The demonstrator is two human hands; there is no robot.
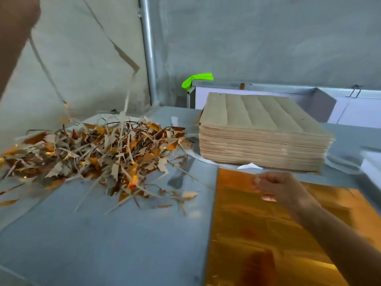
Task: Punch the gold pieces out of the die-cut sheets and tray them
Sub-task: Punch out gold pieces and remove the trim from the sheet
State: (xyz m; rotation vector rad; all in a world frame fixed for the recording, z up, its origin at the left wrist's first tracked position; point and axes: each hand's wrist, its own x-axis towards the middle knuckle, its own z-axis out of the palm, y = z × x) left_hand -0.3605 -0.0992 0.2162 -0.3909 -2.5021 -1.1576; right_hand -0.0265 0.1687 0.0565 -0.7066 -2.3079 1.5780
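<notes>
Left arm blurred, its hand cut off at the upper left edge. Gold sheet cropped by the bottom edge. Right hand blurred, its grip indistinct.

Two bare forearms, no sleeves; right hand ungloved, ringless.

I can read no words, numbers or labels anywhere here, not on anything in front of me.
</notes>
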